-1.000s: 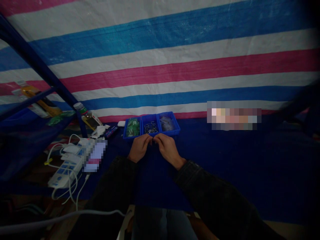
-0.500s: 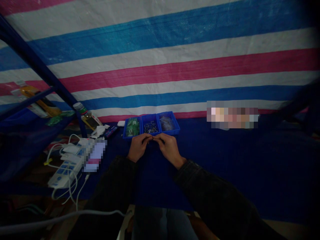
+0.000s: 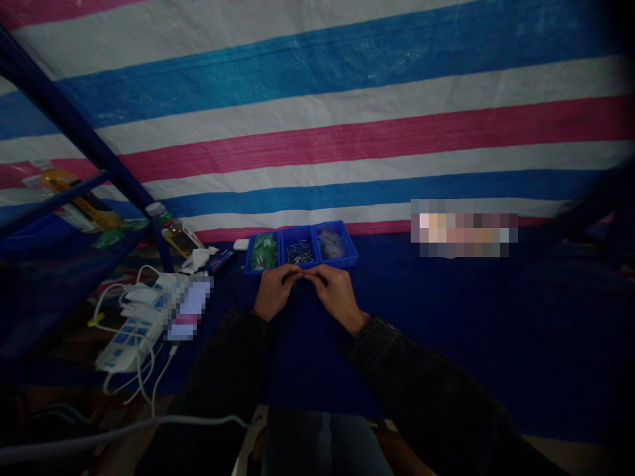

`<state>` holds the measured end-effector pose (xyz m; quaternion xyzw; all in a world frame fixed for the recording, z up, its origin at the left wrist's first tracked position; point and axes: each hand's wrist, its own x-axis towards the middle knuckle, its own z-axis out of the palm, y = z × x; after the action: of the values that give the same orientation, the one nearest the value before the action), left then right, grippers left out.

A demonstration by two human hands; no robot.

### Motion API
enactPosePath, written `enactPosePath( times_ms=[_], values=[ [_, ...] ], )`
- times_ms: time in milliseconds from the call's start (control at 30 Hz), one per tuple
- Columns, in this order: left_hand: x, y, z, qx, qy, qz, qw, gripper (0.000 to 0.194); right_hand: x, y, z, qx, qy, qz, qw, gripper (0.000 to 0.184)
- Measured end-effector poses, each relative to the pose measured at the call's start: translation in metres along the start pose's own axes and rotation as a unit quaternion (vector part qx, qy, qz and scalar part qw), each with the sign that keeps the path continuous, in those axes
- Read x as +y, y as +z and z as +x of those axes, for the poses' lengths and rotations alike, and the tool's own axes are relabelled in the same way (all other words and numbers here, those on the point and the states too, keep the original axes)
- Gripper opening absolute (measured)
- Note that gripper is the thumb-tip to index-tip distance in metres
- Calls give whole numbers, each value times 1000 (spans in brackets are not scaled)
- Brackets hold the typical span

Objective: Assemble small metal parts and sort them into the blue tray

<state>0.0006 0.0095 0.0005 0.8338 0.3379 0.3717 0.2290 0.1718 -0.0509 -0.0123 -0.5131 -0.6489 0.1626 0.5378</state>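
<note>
Hands taken as clock centre; at 10 o'clock a blue metal shelf frame runs in from the far left, with a yellow plastic bottle lying on its shelf and a clear capped bottle by the upright; at 8 o'clock a white power strip sits low on the left with white cables trailing off it, part of it hidden by a pixelated patch; at 10 o'clock, nearer in, crumpled white paper and a small dark packet lie just beside each other on the blue cloth; at 12 o'clock a blue three-compartment tray sits just past the fingertips, green items in the left compartment, small metal pins in the middle one, a clear bag in the right one; left hand and right hand are held together in front of the tray, dark sleeves on both arms; fingers of both hands curled in and pinched, tips meeting over the cloth; anything held is too small to tell; at 2 o'clock a pixelated patch hides whatever lies on the cloth; striped tarp fills the background.
</note>
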Motion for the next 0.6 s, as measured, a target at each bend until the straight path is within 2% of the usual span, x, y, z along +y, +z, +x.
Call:
enactPosePath(
  times_ms=[333, 600],
  values=[
    [1, 3, 0, 15, 6, 7, 1000, 9, -3, -2, 1, 27, 16, 20, 999, 18],
    [3, 1, 1, -13, 15, 6, 1000, 12, -3, -1, 1, 22, 13, 16, 1000, 15]
  ],
)
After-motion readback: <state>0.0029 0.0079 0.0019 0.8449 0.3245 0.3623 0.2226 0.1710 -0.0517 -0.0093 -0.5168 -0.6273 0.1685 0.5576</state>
